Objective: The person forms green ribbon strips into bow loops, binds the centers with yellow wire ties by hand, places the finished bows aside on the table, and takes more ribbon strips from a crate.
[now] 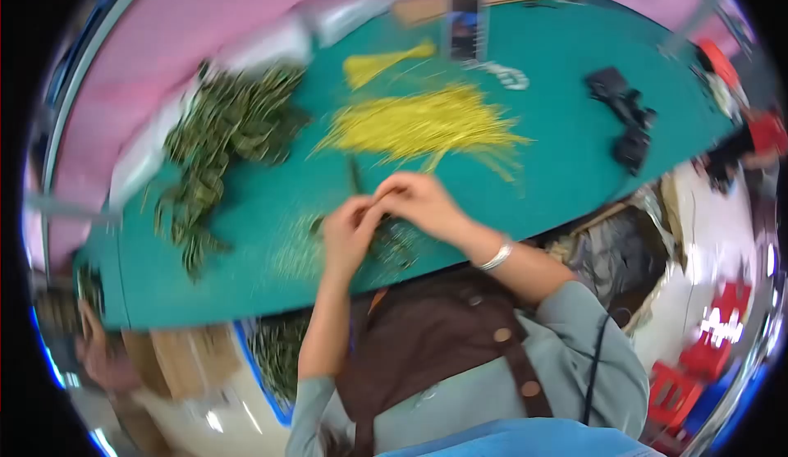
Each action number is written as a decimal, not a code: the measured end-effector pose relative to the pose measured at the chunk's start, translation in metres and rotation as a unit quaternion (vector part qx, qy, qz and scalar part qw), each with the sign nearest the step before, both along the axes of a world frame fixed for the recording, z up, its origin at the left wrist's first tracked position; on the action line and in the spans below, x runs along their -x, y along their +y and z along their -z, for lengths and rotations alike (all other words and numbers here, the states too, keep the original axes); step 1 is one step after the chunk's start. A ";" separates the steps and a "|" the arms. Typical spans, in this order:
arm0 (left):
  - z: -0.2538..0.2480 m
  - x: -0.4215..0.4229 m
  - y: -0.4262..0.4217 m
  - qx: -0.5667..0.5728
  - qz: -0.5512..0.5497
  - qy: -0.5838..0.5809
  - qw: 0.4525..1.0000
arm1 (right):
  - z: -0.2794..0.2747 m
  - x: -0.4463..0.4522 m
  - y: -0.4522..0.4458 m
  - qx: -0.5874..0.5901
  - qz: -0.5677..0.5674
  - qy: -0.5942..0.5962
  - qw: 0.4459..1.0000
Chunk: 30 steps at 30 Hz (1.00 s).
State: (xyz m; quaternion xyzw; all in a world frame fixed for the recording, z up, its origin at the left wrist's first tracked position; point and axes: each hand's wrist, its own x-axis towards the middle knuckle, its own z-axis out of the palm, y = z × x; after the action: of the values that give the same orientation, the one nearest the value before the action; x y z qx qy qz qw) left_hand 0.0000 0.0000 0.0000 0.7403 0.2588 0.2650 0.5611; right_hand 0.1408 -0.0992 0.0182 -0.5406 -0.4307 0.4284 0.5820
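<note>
My left hand (346, 231) and my right hand (419, 203) meet over the near part of the green table, fingertips pinched together. What they pinch is small and mostly covered by the fingers, so I cannot make it out. A narrow dark green leaf-like piece (354, 175) shows just beyond my left hand. Beneath the hands lie small green scraps (398, 244), partly hidden. Farther off is a spread heap of thin yellow strands (419, 122), with a smaller yellow bunch (377, 65) behind it. A big pile of green leaves (234, 133) lies to the left.
A phone (465, 30) stands at the back of the green table (542, 170), a pale cord beside it. Black objects (624, 116) lie at the right. Below the edge are a blue crate (250, 367) of greenery and a lined box (616, 252). People are at both sides.
</note>
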 end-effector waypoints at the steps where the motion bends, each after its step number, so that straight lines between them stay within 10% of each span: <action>1: -0.002 0.019 -0.021 0.012 -0.037 0.017 0.999 | -0.012 -0.006 -0.020 0.038 -0.004 0.083 0.996; 26: -0.011 0.031 0.005 -0.146 -0.087 -0.008 0.985 | 0.003 0.006 0.016 0.015 0.026 0.080 0.996; 30: -0.009 0.034 0.010 -0.090 -0.074 -0.012 0.993 | -0.010 0.001 0.008 -0.065 0.104 -0.165 0.979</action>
State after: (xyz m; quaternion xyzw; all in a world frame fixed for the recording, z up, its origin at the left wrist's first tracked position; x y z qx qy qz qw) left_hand -0.0343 0.0096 0.0085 0.7629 0.2816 0.3370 0.4744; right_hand 0.1403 -0.0917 0.0286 -0.6063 -0.4893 0.2418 0.5784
